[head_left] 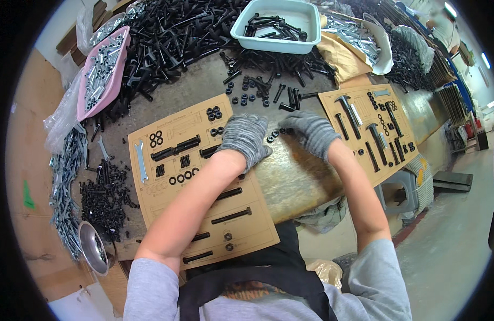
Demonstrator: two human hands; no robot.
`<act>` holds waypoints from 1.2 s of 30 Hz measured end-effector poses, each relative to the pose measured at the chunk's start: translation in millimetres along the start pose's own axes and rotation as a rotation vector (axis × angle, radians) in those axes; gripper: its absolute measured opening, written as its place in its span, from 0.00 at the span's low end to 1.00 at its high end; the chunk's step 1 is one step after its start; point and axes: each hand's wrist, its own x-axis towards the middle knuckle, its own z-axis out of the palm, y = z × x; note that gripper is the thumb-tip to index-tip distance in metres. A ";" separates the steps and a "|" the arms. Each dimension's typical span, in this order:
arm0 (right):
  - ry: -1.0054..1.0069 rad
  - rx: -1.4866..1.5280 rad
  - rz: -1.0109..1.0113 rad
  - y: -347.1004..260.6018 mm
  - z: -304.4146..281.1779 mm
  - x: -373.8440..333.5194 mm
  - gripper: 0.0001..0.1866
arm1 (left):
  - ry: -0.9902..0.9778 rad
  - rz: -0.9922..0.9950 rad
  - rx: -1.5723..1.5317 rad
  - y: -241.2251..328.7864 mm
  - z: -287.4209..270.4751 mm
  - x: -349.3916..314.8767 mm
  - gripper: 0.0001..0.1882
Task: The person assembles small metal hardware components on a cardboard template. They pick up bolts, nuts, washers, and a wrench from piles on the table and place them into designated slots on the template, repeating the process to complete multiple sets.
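Note:
My left hand [244, 138], in a grey knit glove, is over the right edge of a brown cardboard sheet [252, 230] with printed outlines. Its fingers curl downward with the tips hidden, and the thumb points right. Black nuts [214, 113] sit on the sheet beside it. Also gloved, my right hand [313, 134] bends its fingers together at a few small black nuts [270, 139] on the metal tabletop; what it pinches is hidden. The left sheet also carries a small wrench [141, 160], long black bolts [175, 148] and black washers [181, 178].
A second filled sheet [359, 91] lies right. Loose nuts [251, 98] and bolts [279, 93] lie beyond my hands, before a black bolt heap [172, 43]. A pale blue tub [238, 33], pink tray [123, 48], black screw pile [102, 200] and metal bowl [91, 251] stand around.

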 end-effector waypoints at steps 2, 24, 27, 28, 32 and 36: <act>0.032 -0.017 0.166 -5.2 -7.6 -13.5 0.18 | -0.024 0.042 -0.066 -1.1 11.7 5.5 0.31; 0.002 0.821 0.514 -84.1 3.9 28.2 0.11 | 0.328 -0.167 -0.612 -119.7 -20.7 -146.7 0.14; 0.015 0.666 0.162 -150.4 23.6 54.6 0.12 | 0.242 -0.297 -0.533 -175.7 -16.1 -203.7 0.14; 0.017 0.608 0.047 -173.8 32.6 63.6 0.12 | 0.221 -0.309 -0.546 -185.0 -10.5 -217.8 0.14; -0.095 0.180 -0.187 -233.6 72.3 95.1 0.08 | 0.180 -0.175 -0.271 -188.8 -0.5 -233.5 0.14; -0.134 -0.003 -0.235 -262.2 101.6 107.1 0.07 | 0.119 -0.127 -0.087 -189.6 15.8 -230.9 0.14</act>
